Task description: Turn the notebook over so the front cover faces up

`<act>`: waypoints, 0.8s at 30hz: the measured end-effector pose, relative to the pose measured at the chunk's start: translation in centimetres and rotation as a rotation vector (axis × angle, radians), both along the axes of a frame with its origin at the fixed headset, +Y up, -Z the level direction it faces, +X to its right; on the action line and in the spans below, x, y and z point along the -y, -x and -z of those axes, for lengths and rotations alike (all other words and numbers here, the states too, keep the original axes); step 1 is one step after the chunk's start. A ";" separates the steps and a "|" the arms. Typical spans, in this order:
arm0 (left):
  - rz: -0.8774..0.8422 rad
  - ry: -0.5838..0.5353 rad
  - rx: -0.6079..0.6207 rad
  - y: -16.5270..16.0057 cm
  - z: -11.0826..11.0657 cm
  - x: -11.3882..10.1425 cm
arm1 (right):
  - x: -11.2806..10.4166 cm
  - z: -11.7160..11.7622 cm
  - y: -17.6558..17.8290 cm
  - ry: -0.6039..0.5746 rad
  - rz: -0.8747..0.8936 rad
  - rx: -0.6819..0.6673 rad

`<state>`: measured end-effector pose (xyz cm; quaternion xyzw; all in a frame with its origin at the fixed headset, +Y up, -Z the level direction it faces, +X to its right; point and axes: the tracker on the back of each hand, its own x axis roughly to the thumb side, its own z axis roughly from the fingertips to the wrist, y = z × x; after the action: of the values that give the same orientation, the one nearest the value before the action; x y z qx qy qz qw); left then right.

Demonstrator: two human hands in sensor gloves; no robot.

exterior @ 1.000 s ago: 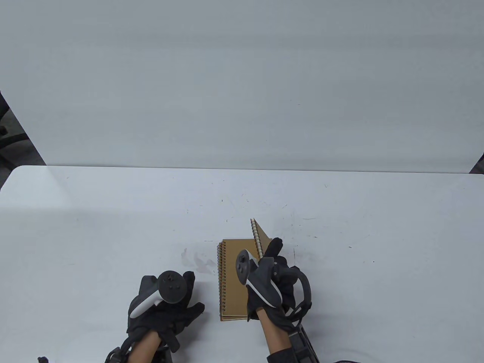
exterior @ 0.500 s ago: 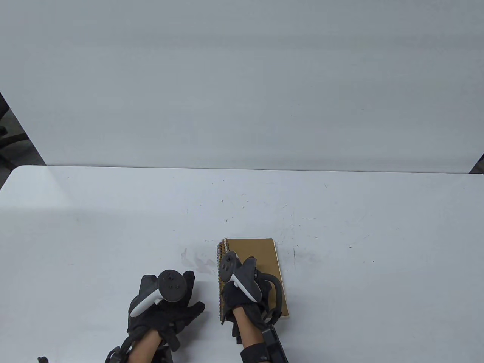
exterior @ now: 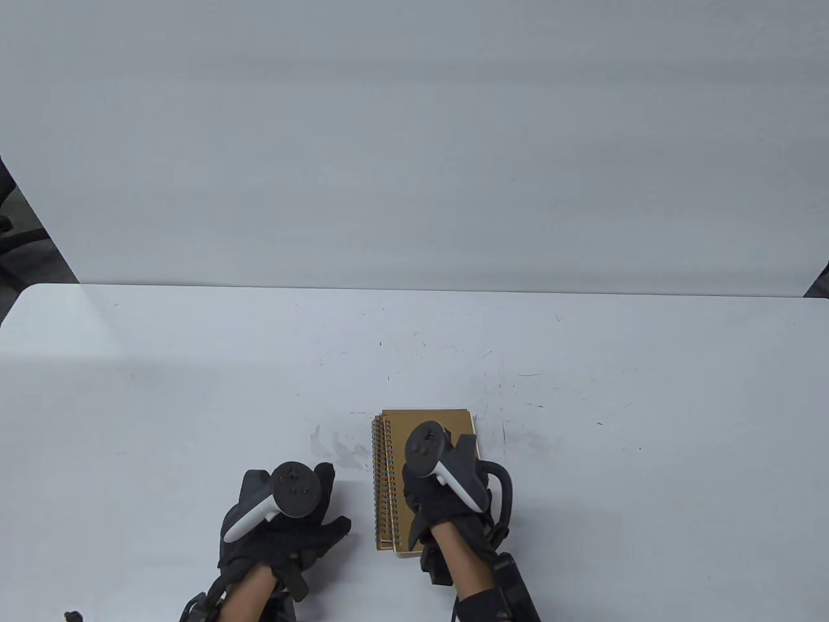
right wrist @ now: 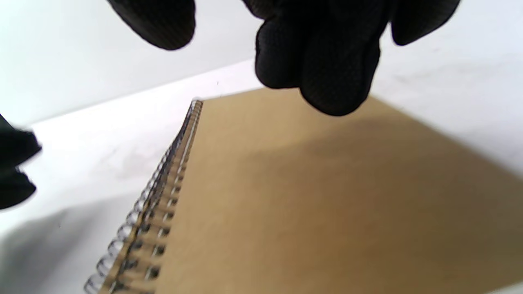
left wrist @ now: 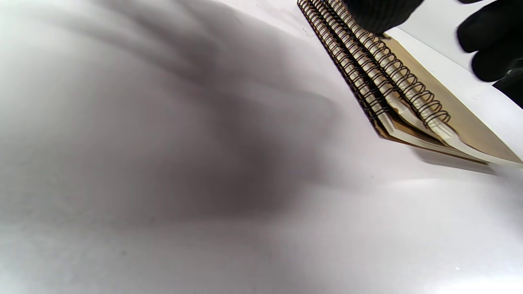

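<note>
- The notebook (exterior: pixel 429 427) lies flat atop a small stack on the surface (exterior: pixel 194 389), coils left.
- My right hand (exterior: pixel 447 499) hovers over it, fingers (right wrist: pixel 327 73) loosely curled, holding nothing.
- My left hand (exterior: pixel 285 525) rests spread beside the stack.
- Seems light, stiff-covered; I'd lift its free right edge.

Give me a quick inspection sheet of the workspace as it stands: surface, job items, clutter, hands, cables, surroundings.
Surface: white table, scuffed with small dark marks and a smudge left of the stack.
Job's things: stack of three kraft spiral notebooks, lying flat, spirals on the left; top notebook shows a plain brown cover.
Clutter: nothing seen.
Grippers: right hand over the top notebook, fingers curled, contact unclear; left hand rests on the table beside the stack, holding nothing.
Cables: dark cable loop at the right wrist.
Surroundings: white backdrop panel; dark chair parts at the left edge.
</note>
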<state>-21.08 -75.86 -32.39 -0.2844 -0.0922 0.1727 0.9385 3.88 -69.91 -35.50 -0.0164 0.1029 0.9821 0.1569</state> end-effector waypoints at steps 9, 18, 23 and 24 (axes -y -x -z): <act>0.025 -0.029 0.060 -0.4 0.3 0.1 | -1.7 -1.8 -9.6 -0.165 0.021 -0.063; 0.049 -0.028 0.045 -0.1 0.5 0.4 | 1.0 -3.1 -16.3 -0.163 0.029 -0.137; 0.043 -0.033 0.036 0.1 0.4 0.4 | 2.2 -3.6 -18.3 -0.223 0.028 -0.178; 0.044 -0.033 0.033 0.1 0.4 0.5 | 2.4 -3.8 -18.4 -0.227 0.024 -0.184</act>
<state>-21.15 -76.32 -32.80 -0.2736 -0.1043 0.1455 0.9450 22.32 -72.32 -31.74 0.0928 0.0054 0.9828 0.1596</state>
